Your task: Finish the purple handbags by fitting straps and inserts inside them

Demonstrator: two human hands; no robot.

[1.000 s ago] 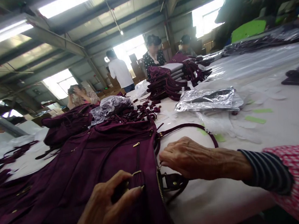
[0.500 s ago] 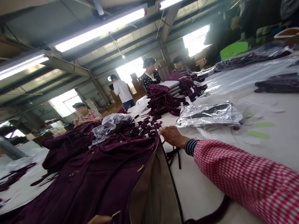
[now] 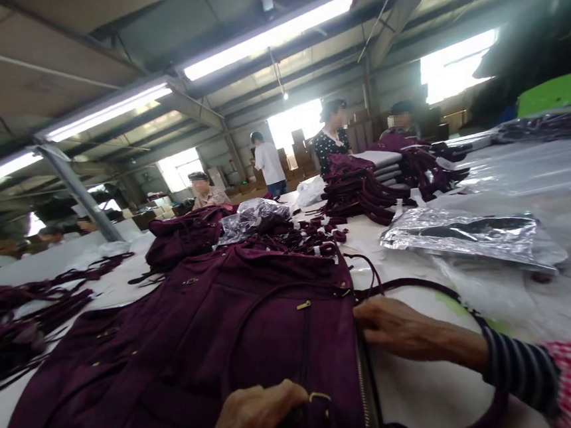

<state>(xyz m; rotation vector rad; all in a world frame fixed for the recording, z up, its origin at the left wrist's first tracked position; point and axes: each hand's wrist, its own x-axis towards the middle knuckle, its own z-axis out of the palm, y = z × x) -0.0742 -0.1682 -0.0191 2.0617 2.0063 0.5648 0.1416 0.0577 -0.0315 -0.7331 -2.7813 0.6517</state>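
Note:
A dark purple fabric bag (image 3: 276, 335) lies in front of me, with a metal zipper along its right edge and brass-coloured fittings. My left hand (image 3: 255, 413) is closed on the bag's near part, beside a brass ring (image 3: 319, 396); its lower fingers are partly out of view. At the right edge, just above the zipper (image 3: 364, 387), my right hand (image 3: 400, 329) is closed on the bag with curled fingers. A purple handle (image 3: 422, 284) loops over the table behind my right wrist.
Stacked purple bags (image 3: 357, 181) stand at the back. A clear plastic-wrapped package (image 3: 471, 228) lies to the right on the white table (image 3: 421, 388). Crumpled plastic (image 3: 256, 216) and many short purple straps lie beyond the bag. Several people are around, including one in white (image 3: 268, 162).
My right hand has come nearer, from the bag's far corner to its right side. The bag's gaping side has closed up, hiding the lighter lining. The camera view has turned left.

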